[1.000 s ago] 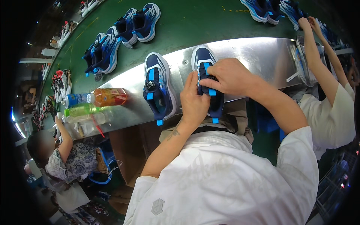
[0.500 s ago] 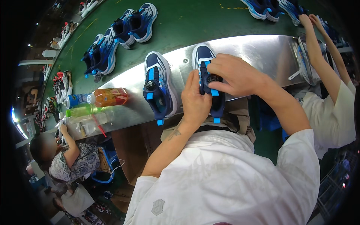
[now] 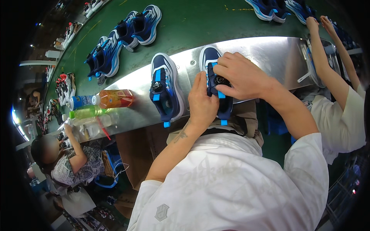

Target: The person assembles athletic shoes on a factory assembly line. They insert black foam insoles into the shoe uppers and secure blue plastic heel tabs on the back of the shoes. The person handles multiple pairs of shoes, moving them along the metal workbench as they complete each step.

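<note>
So both hands were on the same navy and blue sneaker (image 3: 216,82), which sat on the shiny steel worktop (image 3: 269,54) with its toe pointing away from the person and its heel hanging just over the near edge. The left hand (image 3: 202,102) was pressed flat against the shoe's left side, fingers together, bracing it rather than closing around it. The right hand (image 3: 241,75) came over the top with its grip pinching at the tongue area, right by the round dial closure (image 3: 219,80) in the middle of the shoe.

My read on handling: the shoe looked light, with a soft fabric upper that would squash if squeezed, and a stiffer sole. Best hold would be the sole edges or the heel, with the fingertips free for the dial and the bright blue straps. Probably not slippery, though it could slide on that polished metal if it wasn't braced.

Its mate, a second sneaker (image 3: 165,88), sat just beside it to the left, untouched. Further left, some drink bottles (image 3: 104,101) lay on the same worktop. Behind it ran a green conveyor belt (image 3: 200,23) with more pairs of blue sneakers (image 3: 127,34). A co-worker's arms (image 3: 327,65) reached onto the worktop from the right.
</note>
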A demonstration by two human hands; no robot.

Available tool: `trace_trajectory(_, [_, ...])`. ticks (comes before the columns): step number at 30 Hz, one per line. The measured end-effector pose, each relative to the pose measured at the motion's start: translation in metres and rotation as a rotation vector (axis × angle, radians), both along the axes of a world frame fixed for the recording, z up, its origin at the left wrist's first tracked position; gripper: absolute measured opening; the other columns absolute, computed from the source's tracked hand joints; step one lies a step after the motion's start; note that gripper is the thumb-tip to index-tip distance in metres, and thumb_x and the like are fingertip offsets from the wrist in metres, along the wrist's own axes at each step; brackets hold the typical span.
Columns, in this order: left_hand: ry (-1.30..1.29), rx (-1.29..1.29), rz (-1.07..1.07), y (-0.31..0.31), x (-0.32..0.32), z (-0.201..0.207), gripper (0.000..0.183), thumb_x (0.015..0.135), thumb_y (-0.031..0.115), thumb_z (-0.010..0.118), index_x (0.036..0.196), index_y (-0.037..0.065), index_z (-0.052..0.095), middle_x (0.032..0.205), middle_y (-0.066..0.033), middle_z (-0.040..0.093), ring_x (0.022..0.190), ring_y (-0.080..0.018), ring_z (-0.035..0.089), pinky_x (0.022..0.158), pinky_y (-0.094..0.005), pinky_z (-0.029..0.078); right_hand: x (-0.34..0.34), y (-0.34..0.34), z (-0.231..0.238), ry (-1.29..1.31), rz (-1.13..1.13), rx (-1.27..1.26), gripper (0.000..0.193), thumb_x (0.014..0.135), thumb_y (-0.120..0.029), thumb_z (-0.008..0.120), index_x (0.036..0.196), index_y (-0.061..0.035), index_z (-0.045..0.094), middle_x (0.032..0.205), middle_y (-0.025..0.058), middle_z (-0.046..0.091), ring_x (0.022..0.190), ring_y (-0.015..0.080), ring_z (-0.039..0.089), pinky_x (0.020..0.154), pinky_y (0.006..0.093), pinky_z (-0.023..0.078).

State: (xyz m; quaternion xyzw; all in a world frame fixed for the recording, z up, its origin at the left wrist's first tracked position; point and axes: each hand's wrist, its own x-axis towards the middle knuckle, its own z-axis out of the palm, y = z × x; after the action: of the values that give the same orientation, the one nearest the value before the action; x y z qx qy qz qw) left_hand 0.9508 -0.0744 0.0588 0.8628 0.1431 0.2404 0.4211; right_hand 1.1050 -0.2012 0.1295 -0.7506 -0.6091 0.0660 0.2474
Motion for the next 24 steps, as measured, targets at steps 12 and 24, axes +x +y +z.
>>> trace_trajectory(12, [-0.011, 0.008, -0.023, 0.001, 0.004, -0.003, 0.041, 0.091, 0.003, 0.068, 0.132, -0.001, 0.062, 0.111, -0.0222, 0.068, 0.094, -0.0473, 0.069, 0.077, -0.0456, 0.057, 0.000, -0.001, -0.013, 0.109, -0.059, -0.020, 0.037, 0.094, -0.041, 0.073, 0.083, -0.0058, 0.065, 0.080, 0.0138, 0.066, 0.087, 0.0377, 0.065, 0.084, 0.0503, 0.050])
trace_trajectory(24, [0.087, -0.195, -0.133, 0.021, -0.055, 0.086, 0.060, 0.096, 0.010, 0.074, 0.149, -0.010, 0.055, 0.142, -0.0198, 0.069, 0.121, -0.0299, 0.073, 0.104, -0.0418, 0.057, -0.042, -0.054, 0.012, 0.412, -0.298, 0.098, 0.026, 0.096, -0.028, 0.071, 0.089, -0.0044, 0.061, 0.085, 0.0130, 0.061, 0.083, 0.0322, 0.062, 0.074, 0.0440, 0.049])
